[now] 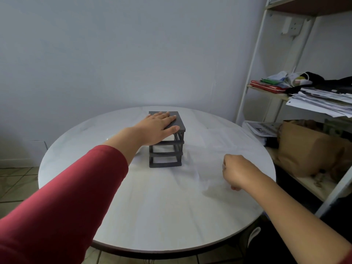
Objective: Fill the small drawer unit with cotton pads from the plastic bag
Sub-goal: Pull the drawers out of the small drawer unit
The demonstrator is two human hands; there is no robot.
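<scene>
Table point(152, 216), round and white, filled mid-frame; shelves point(254, 63) stood at right; left hand point(158, 124) lay flat on unit point(179, 121); right hand point(240, 172) curled, grasp unclear.

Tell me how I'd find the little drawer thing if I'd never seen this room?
Look at the round white table by the wall. Near its middle stands a small dark grey drawer unit, with the left hand lying flat on its top. It is the only dark, boxy thing on the table.

Dark grey plastic drawer unit point(165, 164) mid round white tabletop point(152, 216), left hand point(158, 126) on top. Clear plastic bag point(200, 168), right hand point(238, 172) at unit's 4 o'clock. White metal shelf rack point(254, 63) at tabletop's 3 o'clock.
</scene>
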